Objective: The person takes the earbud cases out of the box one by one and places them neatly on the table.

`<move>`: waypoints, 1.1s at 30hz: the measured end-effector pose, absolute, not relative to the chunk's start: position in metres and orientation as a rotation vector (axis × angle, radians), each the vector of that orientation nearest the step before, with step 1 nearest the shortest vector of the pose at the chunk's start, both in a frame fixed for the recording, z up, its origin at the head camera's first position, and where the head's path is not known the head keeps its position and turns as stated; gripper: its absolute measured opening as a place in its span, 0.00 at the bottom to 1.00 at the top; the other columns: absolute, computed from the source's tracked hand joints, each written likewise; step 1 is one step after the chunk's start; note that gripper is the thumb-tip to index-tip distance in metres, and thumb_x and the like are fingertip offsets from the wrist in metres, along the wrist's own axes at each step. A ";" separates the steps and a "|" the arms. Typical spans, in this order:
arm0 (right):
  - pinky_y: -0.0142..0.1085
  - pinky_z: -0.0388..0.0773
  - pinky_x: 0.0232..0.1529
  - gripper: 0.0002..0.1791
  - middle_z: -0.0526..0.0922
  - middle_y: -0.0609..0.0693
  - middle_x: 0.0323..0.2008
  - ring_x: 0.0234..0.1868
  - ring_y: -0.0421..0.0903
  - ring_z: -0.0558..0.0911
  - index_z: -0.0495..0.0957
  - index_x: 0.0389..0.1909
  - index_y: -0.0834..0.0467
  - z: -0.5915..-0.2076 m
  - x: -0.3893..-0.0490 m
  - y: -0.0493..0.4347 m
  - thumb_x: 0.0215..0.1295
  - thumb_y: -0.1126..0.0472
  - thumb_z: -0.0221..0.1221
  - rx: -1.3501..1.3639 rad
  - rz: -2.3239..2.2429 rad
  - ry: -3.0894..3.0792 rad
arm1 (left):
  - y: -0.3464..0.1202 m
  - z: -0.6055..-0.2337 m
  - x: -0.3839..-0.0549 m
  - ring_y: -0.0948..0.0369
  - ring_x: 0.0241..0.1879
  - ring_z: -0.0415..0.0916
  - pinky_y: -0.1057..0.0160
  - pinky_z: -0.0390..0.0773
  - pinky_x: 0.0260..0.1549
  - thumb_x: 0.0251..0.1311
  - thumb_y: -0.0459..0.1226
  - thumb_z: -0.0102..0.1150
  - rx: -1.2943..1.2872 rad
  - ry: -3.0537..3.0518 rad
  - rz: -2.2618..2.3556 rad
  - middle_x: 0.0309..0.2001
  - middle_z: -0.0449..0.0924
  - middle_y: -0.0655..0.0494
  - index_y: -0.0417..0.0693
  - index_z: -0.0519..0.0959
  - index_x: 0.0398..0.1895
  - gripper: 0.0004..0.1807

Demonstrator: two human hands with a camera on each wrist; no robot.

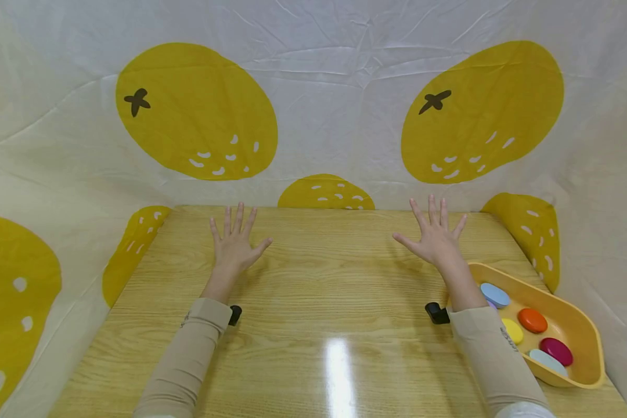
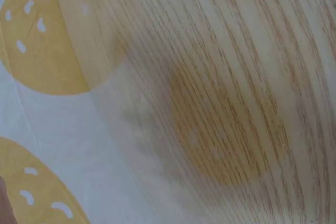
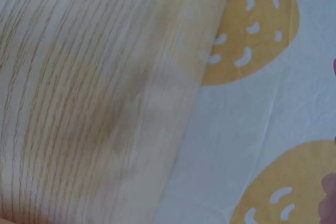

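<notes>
In the head view my left hand [image 1: 235, 247] is spread with straight fingers over the left part of the wooden table [image 1: 313, 278], holding nothing. My right hand [image 1: 436, 241] is likewise spread, fingers pointing to the back edge, with nothing in it. The orange-yellow tray [image 1: 587, 348] lies beyond the right wrist, partly covered by the forearm. It holds a light blue oval piece [image 1: 495, 295], an orange one [image 1: 533, 320], a yellow one [image 1: 512, 331], a dark red one [image 1: 556, 351] and a pale one [image 1: 547, 362]. A purple piece is mostly hidden.
A white cloth [image 1: 339, 116] printed with yellow fruit shapes hangs behind the table and along both sides. Black wrist mounts [image 1: 437, 313] sit at the sleeve cuffs. A bright reflection lies on the table's near middle.
</notes>
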State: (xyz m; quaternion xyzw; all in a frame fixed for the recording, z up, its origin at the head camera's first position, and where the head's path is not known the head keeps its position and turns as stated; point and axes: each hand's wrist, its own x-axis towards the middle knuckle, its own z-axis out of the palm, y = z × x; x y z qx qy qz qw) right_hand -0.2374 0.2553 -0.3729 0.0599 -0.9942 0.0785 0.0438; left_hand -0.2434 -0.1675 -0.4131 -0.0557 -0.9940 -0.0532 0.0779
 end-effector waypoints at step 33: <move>0.65 0.14 0.52 0.47 0.19 0.55 0.69 0.66 0.55 0.18 0.31 0.71 0.43 -0.363 -0.184 0.281 0.60 0.33 0.46 0.178 0.411 -2.934 | -0.129 -0.428 -0.244 0.54 0.69 0.19 0.39 0.26 0.60 0.59 0.62 0.40 -0.194 -2.800 -0.337 0.72 0.26 0.54 0.61 0.37 0.72 0.43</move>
